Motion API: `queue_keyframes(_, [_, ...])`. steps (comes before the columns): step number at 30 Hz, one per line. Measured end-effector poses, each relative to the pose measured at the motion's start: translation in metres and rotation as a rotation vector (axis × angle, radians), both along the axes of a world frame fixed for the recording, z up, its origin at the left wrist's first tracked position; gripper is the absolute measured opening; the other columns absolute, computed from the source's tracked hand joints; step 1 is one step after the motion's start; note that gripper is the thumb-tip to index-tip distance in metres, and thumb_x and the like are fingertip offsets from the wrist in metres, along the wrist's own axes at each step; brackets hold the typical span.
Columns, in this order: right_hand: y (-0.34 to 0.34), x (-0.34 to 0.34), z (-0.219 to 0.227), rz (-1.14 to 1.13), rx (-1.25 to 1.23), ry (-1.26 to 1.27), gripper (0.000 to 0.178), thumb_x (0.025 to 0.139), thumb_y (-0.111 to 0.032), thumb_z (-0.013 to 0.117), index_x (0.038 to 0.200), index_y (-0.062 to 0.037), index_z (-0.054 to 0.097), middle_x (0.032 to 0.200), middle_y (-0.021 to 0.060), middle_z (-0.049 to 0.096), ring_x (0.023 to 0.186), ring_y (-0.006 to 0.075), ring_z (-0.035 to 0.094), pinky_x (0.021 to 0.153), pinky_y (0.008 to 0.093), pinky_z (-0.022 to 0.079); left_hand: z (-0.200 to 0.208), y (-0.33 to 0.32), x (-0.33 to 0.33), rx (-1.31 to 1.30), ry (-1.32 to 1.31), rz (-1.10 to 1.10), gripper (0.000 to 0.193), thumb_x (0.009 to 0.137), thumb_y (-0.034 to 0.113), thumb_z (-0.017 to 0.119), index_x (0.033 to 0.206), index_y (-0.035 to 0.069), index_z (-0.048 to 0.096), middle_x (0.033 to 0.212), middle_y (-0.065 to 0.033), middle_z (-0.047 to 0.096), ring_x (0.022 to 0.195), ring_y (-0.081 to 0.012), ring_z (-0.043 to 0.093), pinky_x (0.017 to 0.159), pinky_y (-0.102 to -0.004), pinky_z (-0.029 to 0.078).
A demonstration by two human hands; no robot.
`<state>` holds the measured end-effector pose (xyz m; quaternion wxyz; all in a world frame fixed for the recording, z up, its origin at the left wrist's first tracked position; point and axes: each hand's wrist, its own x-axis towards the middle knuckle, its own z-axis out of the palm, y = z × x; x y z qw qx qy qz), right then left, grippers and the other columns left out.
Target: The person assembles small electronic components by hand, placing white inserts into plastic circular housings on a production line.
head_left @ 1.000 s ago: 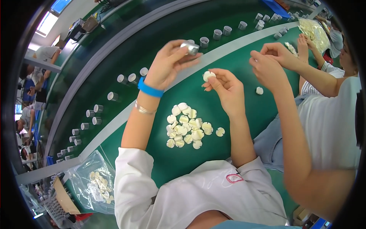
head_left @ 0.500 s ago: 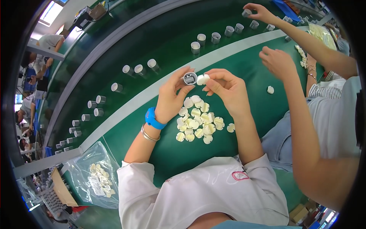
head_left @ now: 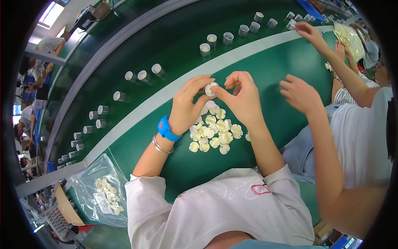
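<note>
My left hand (head_left: 191, 97) holds a short grey cylindrical cup (head_left: 207, 92) between thumb and fingers, its mouth turned towards me. A round white disc (head_left: 210, 89) sits in that mouth; whether it is fully seated I cannot tell. My right hand (head_left: 241, 93) has its thumb on the disc and its other fingers curled in; anything inside the curl is hidden. Below my hands lies a loose pile of cream-white notched discs (head_left: 213, 130) on the green tabletop (head_left: 182, 174).
Beyond a pale rail (head_left: 166, 95), a dark green conveyor belt (head_left: 174, 50) carries grey cups (head_left: 158, 69). A clear bag of discs (head_left: 101, 191) lies left beside a cardboard box (head_left: 68, 205). At right are a co-worker's hands (head_left: 304, 93), one touching a cup (head_left: 291, 25).
The white disc has gone from beside the cup into its mouth, and my right thumb now touches it. Cups on the belt have shifted left. The co-worker's far hand released one cup and reached another.
</note>
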<state>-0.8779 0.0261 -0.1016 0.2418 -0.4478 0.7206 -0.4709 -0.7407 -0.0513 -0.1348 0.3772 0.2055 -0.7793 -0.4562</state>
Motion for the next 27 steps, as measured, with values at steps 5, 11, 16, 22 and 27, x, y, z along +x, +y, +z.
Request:
queue_keyframes(5, [0.0, 0.003, 0.0, 0.024, 0.002, -0.388, 0.017, 0.078, -0.01, 0.067, 0.09, 0.003, 0.065, 0.086, 0.0069, 0.061, 0.066, 0.0096, 0.058, 0.058, 0.0196, 0.047, 0.0, 0.004, -0.004, 0.231, 0.053, -0.047, 0.037, 0.075, -0.008, 0.06, 0.11, 0.002, 0.056, 0.116, -0.013, 0.051, 0.093, -0.0197, 0.057, 0.079, -0.0283, 0.053])
queue_keyframes(11, [0.0, 0.009, -0.001, 0.047, -0.126, -0.086, 0.015, 0.078, -0.004, 0.063, 0.09, 0.005, 0.064, 0.08, 0.0091, 0.064, 0.064, 0.0129, 0.063, 0.058, 0.0225, 0.051, 0.004, 0.007, -0.004, 0.472, 0.141, -0.078, 0.028, 0.081, -0.004, 0.054, 0.109, -0.004, 0.056, 0.119, -0.0152, 0.048, 0.101, -0.0186, 0.053, 0.081, -0.0293, 0.051])
queue_keyframes(16, [-0.001, 0.008, -0.005, 0.059, -0.144, 0.244, 0.012, 0.074, -0.003, 0.065, 0.086, 0.0019, 0.064, 0.076, 0.0106, 0.063, 0.06, 0.0155, 0.063, 0.056, 0.0235, 0.051, 0.001, 0.011, -0.01, 0.635, 0.16, -0.024, 0.026, 0.083, -0.001, 0.053, 0.108, -0.004, 0.057, 0.117, -0.0158, 0.052, 0.098, -0.0173, 0.055, 0.082, -0.0282, 0.049])
queue_keyframes(22, [-0.002, 0.003, -0.016, 0.083, -0.153, 0.319, 0.012, 0.074, -0.004, 0.065, 0.085, 0.0019, 0.064, 0.075, 0.0108, 0.062, 0.06, 0.0161, 0.062, 0.055, 0.0241, 0.051, -0.005, 0.012, -0.015, 0.591, 0.101, 0.083, 0.022, 0.081, 0.0, 0.055, 0.102, -0.004, 0.061, 0.115, -0.0173, 0.056, 0.092, -0.0165, 0.06, 0.078, -0.0266, 0.05])
queue_keyframes(27, [-0.003, -0.002, -0.018, 0.101, -0.145, 0.226, 0.012, 0.075, -0.004, 0.065, 0.086, 0.0023, 0.064, 0.075, 0.0108, 0.062, 0.06, 0.0162, 0.063, 0.055, 0.0242, 0.051, -0.009, 0.01, -0.02, 0.521, 0.014, 0.176, 0.021, 0.078, 0.004, 0.059, 0.097, -0.003, 0.064, 0.108, -0.0164, 0.062, 0.083, -0.0154, 0.064, 0.072, -0.0239, 0.051])
